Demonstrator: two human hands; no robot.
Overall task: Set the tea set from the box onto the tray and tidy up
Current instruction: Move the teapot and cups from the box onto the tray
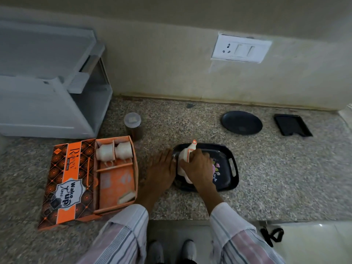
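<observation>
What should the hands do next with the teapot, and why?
Probably let go of the teapot and reach for the cups. The right hand already holds it on the black tray, while two cups still sit in the orange box.

White teapot (184, 159) with orange trim on black floral tray (226, 168), frame centre. Open orange box (76, 180) lower left, two white cups (114, 151) lying in top compartments.
</observation>
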